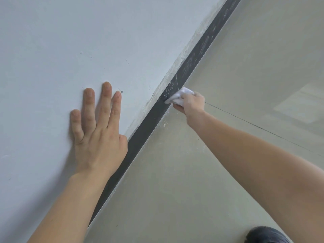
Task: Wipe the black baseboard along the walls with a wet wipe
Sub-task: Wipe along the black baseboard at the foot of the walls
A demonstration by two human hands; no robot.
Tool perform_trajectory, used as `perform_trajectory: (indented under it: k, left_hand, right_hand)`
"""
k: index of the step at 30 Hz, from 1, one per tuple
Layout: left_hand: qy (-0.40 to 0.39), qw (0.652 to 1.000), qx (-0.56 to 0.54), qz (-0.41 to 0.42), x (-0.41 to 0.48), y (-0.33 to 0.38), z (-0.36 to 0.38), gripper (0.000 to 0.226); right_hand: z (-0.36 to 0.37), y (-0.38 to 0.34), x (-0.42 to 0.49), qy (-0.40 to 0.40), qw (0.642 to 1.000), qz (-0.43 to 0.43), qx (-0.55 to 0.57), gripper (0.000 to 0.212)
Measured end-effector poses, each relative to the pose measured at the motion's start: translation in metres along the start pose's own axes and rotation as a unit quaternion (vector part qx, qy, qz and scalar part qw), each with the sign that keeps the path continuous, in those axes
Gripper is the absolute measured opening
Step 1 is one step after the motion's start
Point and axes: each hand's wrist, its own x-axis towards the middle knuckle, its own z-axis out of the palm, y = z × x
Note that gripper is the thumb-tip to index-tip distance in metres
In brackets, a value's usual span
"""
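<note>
The black baseboard (149,127) runs diagonally from the lower left to the upper right, between the white wall and the floor. My right hand (191,104) is shut on a bunched white wet wipe (180,96) and presses it against the baseboard. Beyond the wipe the strip is streaked with pale dust; on the near side it looks dark and plain. My left hand (98,125) lies flat on the wall with its fingers spread, holding nothing.
The white wall (61,50) fills the left half, with rough plaster along its bottom edge. The pale beige tiled floor (236,67) fills the right, with white crumbs near the baseboard. A dark shoe tip (266,235) shows at the bottom right.
</note>
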Motion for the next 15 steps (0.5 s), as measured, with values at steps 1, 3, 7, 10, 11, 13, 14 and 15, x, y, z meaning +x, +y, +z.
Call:
perform_trajectory:
  k: [1,3,7,10,11,13,14,15]
  left_hand:
    - [0.0,1.0,-0.001,0.001,0.0,0.0,0.0,0.101]
    - [0.002,1.0,-0.002,0.004,0.0,0.0,0.0,0.101]
    - [0.006,1.0,-0.004,0.008,-0.001,-0.002,-0.001,0.101]
    - [0.022,1.0,-0.001,0.017,-0.001,-0.003,-0.001,0.095]
    - [0.029,0.999,0.001,0.021,-0.001,-0.003,-0.001,0.093]
    - [0.035,0.999,-0.002,0.026,-0.001,-0.004,-0.001,0.093]
    - [0.035,0.999,-0.008,0.027,-0.001,-0.004,0.0,0.093]
    - [0.034,0.999,-0.012,0.028,-0.002,-0.004,0.0,0.095]
  right_hand:
    - [-0.004,0.008,-0.001,0.034,0.999,0.008,-0.005,0.023]
    - [-0.007,0.025,-0.01,0.039,0.997,0.063,-0.018,0.02]
    - [0.013,0.057,-0.057,-0.117,0.969,0.201,-0.083,0.009]
    - [0.029,0.081,-0.084,-0.197,0.947,0.241,-0.077,0.011]
    - [0.033,0.084,-0.087,-0.21,0.942,0.252,-0.074,0.013]
    - [0.038,0.083,-0.08,-0.201,0.944,0.246,-0.089,0.021]
    - [0.039,0.08,-0.069,-0.177,0.952,0.225,-0.108,0.026]
    - [0.038,0.07,-0.057,-0.148,0.962,0.199,-0.118,0.032]
